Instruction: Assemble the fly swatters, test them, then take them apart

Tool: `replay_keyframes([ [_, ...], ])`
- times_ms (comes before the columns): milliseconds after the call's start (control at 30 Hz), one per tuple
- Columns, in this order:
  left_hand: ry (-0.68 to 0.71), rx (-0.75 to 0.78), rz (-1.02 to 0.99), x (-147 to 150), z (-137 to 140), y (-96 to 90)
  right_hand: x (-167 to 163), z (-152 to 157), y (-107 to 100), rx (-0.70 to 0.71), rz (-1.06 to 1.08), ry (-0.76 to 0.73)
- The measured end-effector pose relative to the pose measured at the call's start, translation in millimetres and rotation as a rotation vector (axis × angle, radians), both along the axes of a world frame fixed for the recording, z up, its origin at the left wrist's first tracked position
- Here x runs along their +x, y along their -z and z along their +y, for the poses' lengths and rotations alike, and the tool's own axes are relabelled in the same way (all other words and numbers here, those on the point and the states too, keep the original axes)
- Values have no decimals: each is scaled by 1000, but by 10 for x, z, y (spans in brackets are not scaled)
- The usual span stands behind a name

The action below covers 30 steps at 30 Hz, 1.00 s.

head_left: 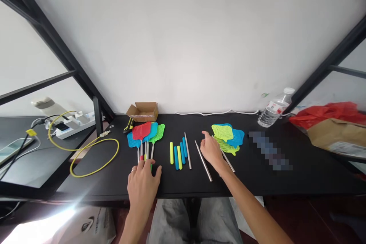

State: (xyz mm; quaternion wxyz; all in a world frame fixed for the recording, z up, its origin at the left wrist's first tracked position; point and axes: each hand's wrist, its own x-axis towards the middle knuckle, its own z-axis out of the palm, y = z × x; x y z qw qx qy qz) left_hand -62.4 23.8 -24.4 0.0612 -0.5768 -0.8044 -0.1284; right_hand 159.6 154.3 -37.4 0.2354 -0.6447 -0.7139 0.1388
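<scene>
My left hand (142, 183) lies with spread fingers over the handles of several assembled fly swatters, the thumb apart. Their heads fan out beyond it: a red swatter head (141, 131), a green swatter head (157, 133) and blue ones. My right hand (212, 151) hovers or rests over metal rods, its index finger stretched out to the left and the other fingers partly hidden. A metal rod (203, 161) lies just left of it and another rod (229, 163) just right. Beside it are loose yellow-green (222, 132) and blue swatter heads (238, 138).
Between the hands lie yellow and blue handle sleeves (175, 156) and a metal rod (188, 150). A small cardboard box (143, 112) stands behind the swatters. A yellow cable (94, 175) loops at left; a water bottle (276, 108) and a red bag (326, 116) are at right.
</scene>
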Motion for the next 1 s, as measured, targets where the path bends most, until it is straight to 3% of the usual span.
replay_keyframes([
  [200, -80, -159, -38, -198, 46, -120, -64, -87, 116, 106, -220, -28],
  [367, -129, -302, -114, -351, 93, -155, -38, -165, 130, 97, -186, -47],
  [600, -135, -327, -206, -402, 84, -199, 19, -329, 17, 93, -25, -17],
  [733, -165, -212, -254, -180, -1, -345, -68, -545, -147, 128, 316, -75],
  [800, -74, -110, -306, 41, -47, -398, -187, -684, -253, 8, 619, -179],
  [900, 149, -79, -486, 470, -108, -416, -370, -851, -380, -311, 1127, -308],
  [1000, 302, -62, -758, 868, -160, -397, -402, -929, -430, -374, 1476, -207],
])
